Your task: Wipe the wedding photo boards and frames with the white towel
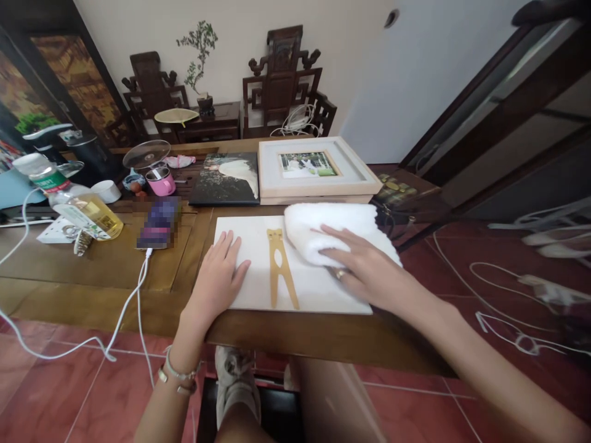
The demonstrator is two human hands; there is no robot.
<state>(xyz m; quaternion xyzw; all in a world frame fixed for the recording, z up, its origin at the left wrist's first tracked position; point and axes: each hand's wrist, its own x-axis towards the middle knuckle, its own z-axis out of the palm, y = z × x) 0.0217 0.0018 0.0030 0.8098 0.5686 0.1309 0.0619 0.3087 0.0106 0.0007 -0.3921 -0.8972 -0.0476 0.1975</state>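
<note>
A white board (pixel 249 291) lies flat near the front edge of the wooden table. On its left part rests my left hand (pixel 224 267), palm down with fingers stretched out. My right hand (pixel 357 261) holds a folded white towel (pixel 339 215), which covers the board's upper right part and hangs past its right side. Its fingers press over the towel's near fold, and the thumb is hidden. Between my hands a yellow A-shaped figure with a small animal-like head (pixel 276 271) sits on the board.
Behind the board are a dark photo panel (pixel 226 178) and a pale picture frame (pixel 272 178). To the left stand a pink mug (pixel 160 181), a charging phone (pixel 158 223), a tilted bottle of yellow liquid (pixel 95 212) and a power strip (pixel 58 231). White cables (pixel 132 289) hang over the front edge.
</note>
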